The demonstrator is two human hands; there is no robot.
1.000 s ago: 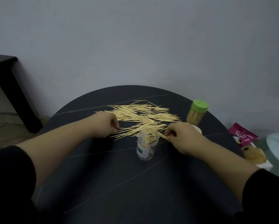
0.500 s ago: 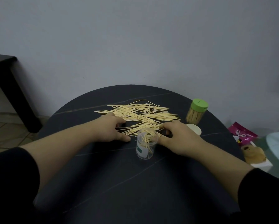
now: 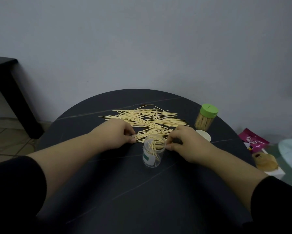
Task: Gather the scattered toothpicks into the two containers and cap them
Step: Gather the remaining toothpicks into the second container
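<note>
On the table (image 3: 108,191), the left hand (image 3: 117,135) pinches toothpicks (image 3: 147,118) at the pile's near edge; the right hand (image 3: 185,141) pinches a few at the open clear container (image 3: 153,156) rim.

Loose toothpicks (image 3: 147,119) strewn behind uncapped clear container (image 3: 153,154); green-capped container (image 3: 205,119) upright.

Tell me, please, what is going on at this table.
A person is gathering loose toothpicks from the dark table into an open clear container. The left hand curls around some at the pile's near edge; the right hand pinches a few over the container's rim. A green-lidded container stands capped far right, a white cap near it.
</note>
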